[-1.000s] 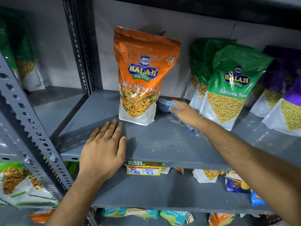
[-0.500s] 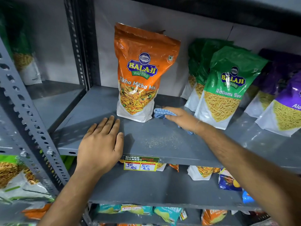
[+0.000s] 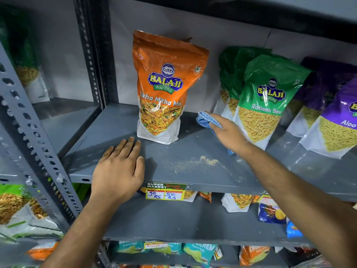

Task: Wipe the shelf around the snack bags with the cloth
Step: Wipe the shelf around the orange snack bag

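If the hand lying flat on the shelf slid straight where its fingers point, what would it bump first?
Probably the orange snack bag. The left hand points its fingers at the bag's lower left corner, close ahead on the shelf, with nothing between. It might only graze it.

Pale grey wall (image 3: 154, 20) behind dark slotted steel uprights (image 3: 90, 55).
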`<state>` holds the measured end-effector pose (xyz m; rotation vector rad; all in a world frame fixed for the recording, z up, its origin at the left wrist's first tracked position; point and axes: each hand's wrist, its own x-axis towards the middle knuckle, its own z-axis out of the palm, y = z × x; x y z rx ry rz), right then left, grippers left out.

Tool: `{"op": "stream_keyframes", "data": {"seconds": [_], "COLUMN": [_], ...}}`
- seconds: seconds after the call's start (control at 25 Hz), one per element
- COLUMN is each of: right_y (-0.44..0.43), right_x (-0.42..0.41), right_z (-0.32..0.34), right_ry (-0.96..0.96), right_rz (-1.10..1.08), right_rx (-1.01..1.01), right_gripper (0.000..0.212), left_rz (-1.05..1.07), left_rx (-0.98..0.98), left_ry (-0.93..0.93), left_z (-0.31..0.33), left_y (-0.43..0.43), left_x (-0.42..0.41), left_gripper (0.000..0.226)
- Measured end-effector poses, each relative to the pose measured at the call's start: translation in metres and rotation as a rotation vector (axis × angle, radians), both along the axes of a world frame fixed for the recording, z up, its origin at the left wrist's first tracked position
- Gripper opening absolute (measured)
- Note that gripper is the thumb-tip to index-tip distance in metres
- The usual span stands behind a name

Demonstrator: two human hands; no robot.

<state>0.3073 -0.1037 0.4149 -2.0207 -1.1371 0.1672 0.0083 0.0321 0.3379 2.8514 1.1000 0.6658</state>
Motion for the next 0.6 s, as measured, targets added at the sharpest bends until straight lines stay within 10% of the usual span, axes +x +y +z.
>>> {"op": "stream_keyframes", "data": {"seconds": [0.6], "right_y": [-0.046], "right_x": [-0.073], "right_z": [-0.029], "right_ry": [-0.044], "right_rz": [0.505], "right_rx": [-0.223], "right_gripper": [0.046], "left_rz": [-0.002], "left_rx": [0.007], "left_ry": [0.003], "left_z": [-0.001], "left_y": [0.0], "left_x": [-0.001], "left_gripper": [0.063]}}
